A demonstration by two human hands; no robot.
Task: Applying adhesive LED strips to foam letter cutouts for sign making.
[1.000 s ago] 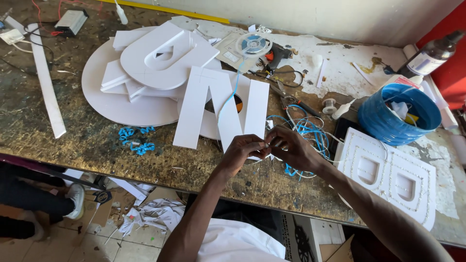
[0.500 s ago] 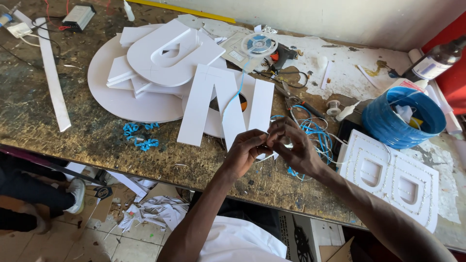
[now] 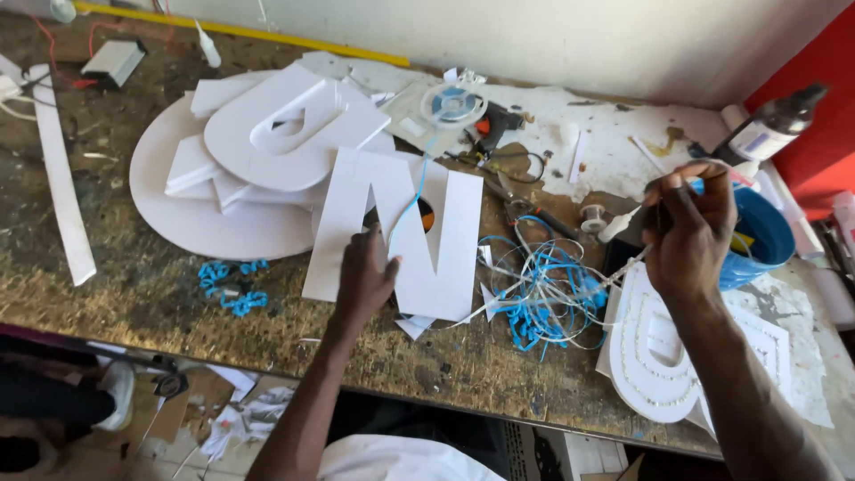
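Note:
My left hand (image 3: 363, 278) rests flat on the lower left leg of a large white letter-shaped cutout (image 3: 401, 233) lying on the worn workbench (image 3: 134, 285). A thin blue strip (image 3: 411, 200) runs over the cutout up to a small reel (image 3: 452, 104). My right hand (image 3: 690, 227) is raised at the right, fingers pinched on a thin white strip (image 3: 629, 261) that trails down into a tangle of blue and white strips (image 3: 545, 294). Under that hand lies a white letter tray with dotted rows (image 3: 655, 352).
A white disc (image 3: 169, 209) carries a stack of white letter pieces (image 3: 289, 125). A blue bucket (image 3: 757, 239), a dark bottle (image 3: 773, 123), a glue gun (image 3: 497, 123) and a long white strip (image 3: 61, 178) lie around. Blue scraps (image 3: 230, 287) sit near the front edge.
My hands were together at the front edge working one strip. Now they are apart: the left went onto the white cutout, the right rose to the right pulling the strip.

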